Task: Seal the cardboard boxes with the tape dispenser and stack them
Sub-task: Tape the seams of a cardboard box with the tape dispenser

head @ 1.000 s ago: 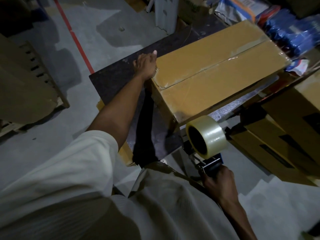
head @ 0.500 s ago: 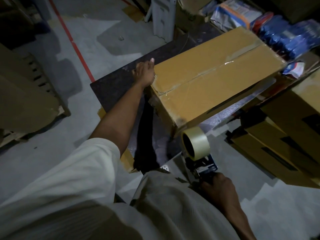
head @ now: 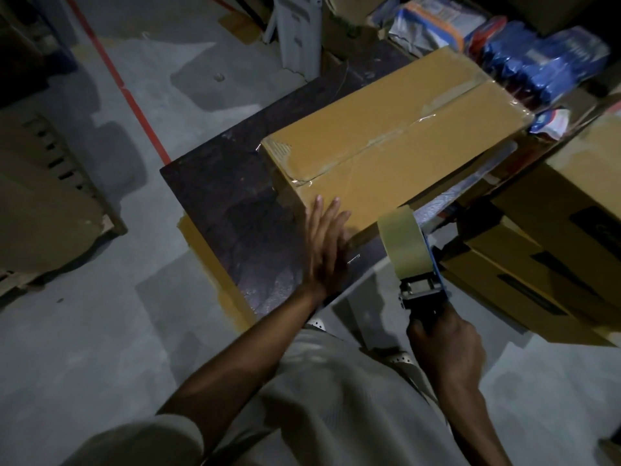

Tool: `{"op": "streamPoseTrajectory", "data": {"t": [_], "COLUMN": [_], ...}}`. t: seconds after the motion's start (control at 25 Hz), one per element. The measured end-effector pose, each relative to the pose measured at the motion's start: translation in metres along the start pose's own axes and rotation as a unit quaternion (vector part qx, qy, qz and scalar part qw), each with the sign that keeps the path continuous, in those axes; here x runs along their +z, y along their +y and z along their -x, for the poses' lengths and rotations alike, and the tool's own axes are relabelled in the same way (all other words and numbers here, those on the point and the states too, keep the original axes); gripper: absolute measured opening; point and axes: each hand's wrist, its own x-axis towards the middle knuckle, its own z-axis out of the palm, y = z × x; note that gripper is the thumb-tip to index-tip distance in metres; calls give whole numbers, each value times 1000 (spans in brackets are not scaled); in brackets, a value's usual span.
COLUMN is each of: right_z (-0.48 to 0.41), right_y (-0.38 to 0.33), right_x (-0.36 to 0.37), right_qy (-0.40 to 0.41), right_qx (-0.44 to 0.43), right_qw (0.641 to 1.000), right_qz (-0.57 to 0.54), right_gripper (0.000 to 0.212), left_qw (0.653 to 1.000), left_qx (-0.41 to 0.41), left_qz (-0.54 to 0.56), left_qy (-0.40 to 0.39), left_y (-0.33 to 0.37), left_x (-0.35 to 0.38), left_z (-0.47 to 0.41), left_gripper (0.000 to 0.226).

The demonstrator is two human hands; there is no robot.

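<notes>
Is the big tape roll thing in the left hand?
No, the right hand grips the tape dispenser by its handle, while the left hand lies flat with straight fingers against the cardboard box.

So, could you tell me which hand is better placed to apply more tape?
Probably the right hand: it grips the tape dispenser beside the box; the left hand lies flat against it.

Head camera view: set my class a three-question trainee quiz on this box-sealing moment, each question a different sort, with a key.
1. True or false: the right hand grips the tape dispenser.
2. The left hand is: A) curled into a fist; B) laid flat, fingers straight, against the cardboard box; C) gripping the dispenser.
3. Fill in: clear tape runs along the box's top ____.
Key: 1 true; 2 B; 3 seam.
</notes>
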Motion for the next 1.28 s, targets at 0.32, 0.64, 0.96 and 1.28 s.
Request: {"op": "streamPoseTrajectory", "data": {"t": [0.32,0.64,0.96,1.28], "right_z": [-9,-24,-86,-94], "right_y": [-2,-43,-144,-152], "right_x": [5,1,28,57], "right_qy": [78,196,15,72], "right_qx": [-113,-246,-238,-185], "right_qw": [988,944,938,962], "right_qz": [-73,-104,-252,-186], "right_gripper": [31,33,53,46], "left_qw": [983,981,964,959], "left_qx": [96,-146,-206,-264], "left_qz": [-155,1,135,91], "left_qy": [1,-124,98,46], "left_y": [-29,21,7,-54], "left_x": [5,-28,-5,-22], "left_z": [25,24,-35,-112], "left_gripper": [65,87,64,122]}}
